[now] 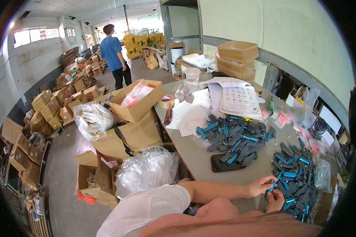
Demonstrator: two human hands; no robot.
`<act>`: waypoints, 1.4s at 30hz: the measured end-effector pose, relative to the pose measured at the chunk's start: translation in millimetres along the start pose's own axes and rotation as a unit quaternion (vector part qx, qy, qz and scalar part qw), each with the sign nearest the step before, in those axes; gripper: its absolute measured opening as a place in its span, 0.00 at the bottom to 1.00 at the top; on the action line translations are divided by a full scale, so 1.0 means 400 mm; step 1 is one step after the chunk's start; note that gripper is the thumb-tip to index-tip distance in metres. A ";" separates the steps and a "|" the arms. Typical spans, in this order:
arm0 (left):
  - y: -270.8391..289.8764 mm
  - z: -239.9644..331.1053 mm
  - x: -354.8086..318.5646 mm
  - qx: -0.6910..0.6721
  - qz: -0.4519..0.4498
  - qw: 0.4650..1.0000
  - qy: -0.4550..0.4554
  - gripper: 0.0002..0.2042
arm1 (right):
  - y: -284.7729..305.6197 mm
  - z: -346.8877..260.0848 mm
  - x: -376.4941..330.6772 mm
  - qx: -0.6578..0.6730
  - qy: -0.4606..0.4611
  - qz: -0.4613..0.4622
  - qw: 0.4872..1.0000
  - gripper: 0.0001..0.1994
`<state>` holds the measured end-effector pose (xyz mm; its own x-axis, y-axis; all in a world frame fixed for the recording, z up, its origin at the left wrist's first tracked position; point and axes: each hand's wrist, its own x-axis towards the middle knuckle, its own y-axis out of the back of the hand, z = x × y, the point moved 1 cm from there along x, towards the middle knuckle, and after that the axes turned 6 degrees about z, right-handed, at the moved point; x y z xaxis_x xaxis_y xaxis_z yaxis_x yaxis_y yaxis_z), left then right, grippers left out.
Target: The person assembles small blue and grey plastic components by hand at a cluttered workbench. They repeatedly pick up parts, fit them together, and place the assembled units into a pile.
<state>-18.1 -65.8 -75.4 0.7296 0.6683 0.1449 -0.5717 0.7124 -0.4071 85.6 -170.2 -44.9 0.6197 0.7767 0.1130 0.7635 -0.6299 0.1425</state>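
Both my hands meet at the near right of the table, at the edge of a heap of small black and blue parts (294, 179). My left hand (262, 186) pinches a small blue part (271, 186) between thumb and fingers. My right hand (275, 201) is closed on the lower side of the same part, its fingertips partly hidden. A second pile of black and blue parts (235, 138) lies farther off on the table. Against its near edge rests a dark phone (217, 164).
Paper sheets (239, 98), a tape roll (166, 101), a red-and-black cutter (168, 114) and a green bottle (271, 106) lie on the table (186, 152). An open carton (136, 106) and plastic bags (146, 170) stand left. A person in blue (112, 55) stands farther back.
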 end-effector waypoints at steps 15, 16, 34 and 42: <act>-0.001 0.012 0.010 -0.202 0.064 0.975 0.068 0.13 | -0.017 -0.012 -0.018 -0.153 0.107 0.025 0.982 0.14; 0.007 0.013 0.015 -0.214 0.065 0.973 0.063 0.13 | -0.010 -0.009 -0.012 -0.120 0.061 -0.037 0.990 0.14; 0.038 0.039 0.009 -0.021 0.072 0.989 0.131 0.35 | 0.009 -0.102 -0.030 -0.355 0.154 -0.004 0.922 0.17; 0.210 0.257 0.189 0.491 0.201 0.840 -0.114 0.42 | 0.190 -0.181 -0.056 -0.466 -0.057 -0.172 0.866 0.23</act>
<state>-49.6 66.5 -6.0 0.3774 0.8405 0.3887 -0.8703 0.1785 0.4591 116.5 -235.2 34.5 0.4392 0.8794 -0.1838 0.4616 -0.0454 0.8859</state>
